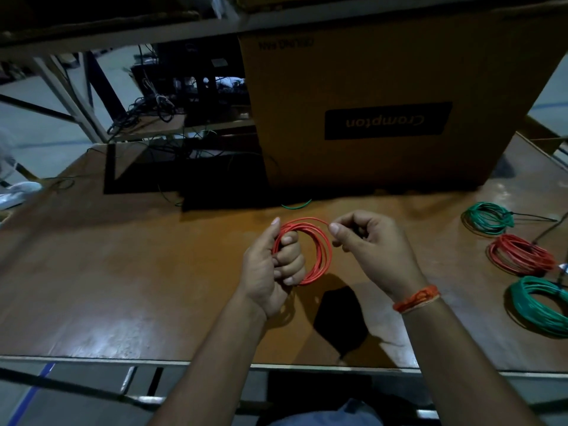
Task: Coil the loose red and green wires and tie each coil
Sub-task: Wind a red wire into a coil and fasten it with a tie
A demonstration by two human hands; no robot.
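1. While the left hand (270,265) grips a red wire coil (310,250) above the table (123,272), the right hand (365,238) pinches its free end.
2. Three finished coils lie right: two green (487,218) (541,305), one red (519,255).
3. One cardboard box (384,87) reads "Crompton", upside down.

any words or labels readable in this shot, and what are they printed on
"Crompton": pale letters, upside down, on the black panel of the cardboard box.
A second upside-down dark line near the box's top left edge: too blurred to read.
No other readable text.
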